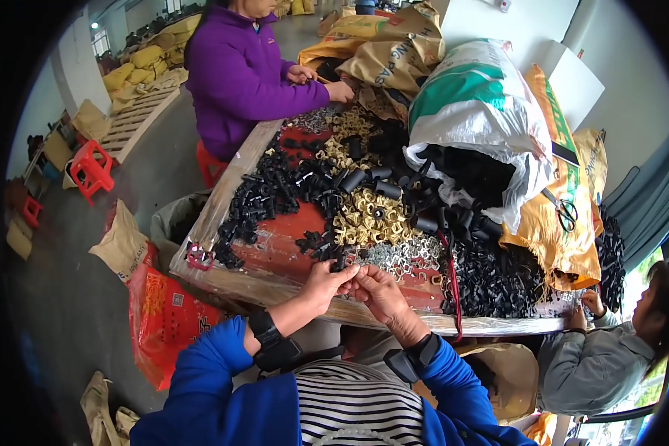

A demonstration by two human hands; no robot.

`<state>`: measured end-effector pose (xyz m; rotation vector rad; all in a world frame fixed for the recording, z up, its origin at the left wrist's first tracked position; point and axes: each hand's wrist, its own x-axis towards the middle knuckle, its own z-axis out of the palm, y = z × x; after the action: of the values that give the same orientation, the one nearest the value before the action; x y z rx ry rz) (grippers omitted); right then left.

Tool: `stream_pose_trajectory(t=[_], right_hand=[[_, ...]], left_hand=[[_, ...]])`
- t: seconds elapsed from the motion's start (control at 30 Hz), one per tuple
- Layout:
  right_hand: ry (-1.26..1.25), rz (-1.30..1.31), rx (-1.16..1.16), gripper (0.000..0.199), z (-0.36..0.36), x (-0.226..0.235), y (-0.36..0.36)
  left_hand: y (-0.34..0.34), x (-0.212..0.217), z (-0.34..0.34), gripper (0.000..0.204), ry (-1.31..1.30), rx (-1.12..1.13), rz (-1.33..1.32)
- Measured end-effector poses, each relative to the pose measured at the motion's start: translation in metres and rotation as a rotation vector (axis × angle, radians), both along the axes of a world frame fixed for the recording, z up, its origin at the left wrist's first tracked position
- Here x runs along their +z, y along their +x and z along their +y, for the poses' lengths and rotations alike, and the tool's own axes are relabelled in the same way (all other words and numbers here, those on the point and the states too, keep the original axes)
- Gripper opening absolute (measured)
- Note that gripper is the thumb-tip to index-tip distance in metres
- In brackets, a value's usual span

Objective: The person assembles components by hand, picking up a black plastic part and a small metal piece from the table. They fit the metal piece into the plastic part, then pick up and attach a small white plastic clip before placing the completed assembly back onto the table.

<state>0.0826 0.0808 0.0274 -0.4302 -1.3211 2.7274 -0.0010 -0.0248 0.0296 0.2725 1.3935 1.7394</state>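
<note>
- Where the middle of the frame is filled, a long wooden table [275,245] with a red top runs from the upper centre down to the lower right, heaped with small parts.
- A big white and green sack [483,104] lies open at the upper right of the table, black parts spilling from its mouth; yellow sacks [557,238] sit under and beside it, with scissors [565,212] on one.
- A person in a purple jacket [238,74] stands at the upper left end of the table, hands among the parts there.
- A person in a grey jacket [587,372] sits at the lower right edge, one hand on the table rim.
- Black plastic parts [267,193] cover the left half and the lower right of the table.
- Brass-coloured fittings [372,215] pile in the centre.
- Small silver metal pieces [401,256] lie just above the wearer's hands, at lower centre.
- The left hand [327,282] is curled, fingertips pinched together at the table's near edge.
- The right hand [379,290] meets it, fingers likewise pinched; both grip a tiny piece between them, too small to tell which kind.
</note>
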Motion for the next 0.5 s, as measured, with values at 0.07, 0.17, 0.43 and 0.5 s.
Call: stream_pose_trajectory(t=[0.07, 0.17, 0.43, 0.5], right_hand=[[0.069, -0.013, -0.03, 0.012, -0.005, 0.006, 0.001], [0.168, -0.005, -0.062, 0.012, -0.007, 0.0, -0.001], [0.235, -0.035, -0.078, 0.013, 0.006, -0.003, -0.016], [0.03, -0.071, -0.084, 0.014, 0.011, -0.007, -0.021]], left_hand=[[0.003, 0.0, -0.001, 0.01, -0.006, 0.02, -0.008], [0.004, -0.006, 0.0, 0.013, -0.006, 0.07, -0.035], [-0.011, -0.009, 0.007, 0.015, 0.006, 0.089, -0.045], [-0.016, -0.011, 0.009, 0.015, 0.012, 0.083, -0.036]])
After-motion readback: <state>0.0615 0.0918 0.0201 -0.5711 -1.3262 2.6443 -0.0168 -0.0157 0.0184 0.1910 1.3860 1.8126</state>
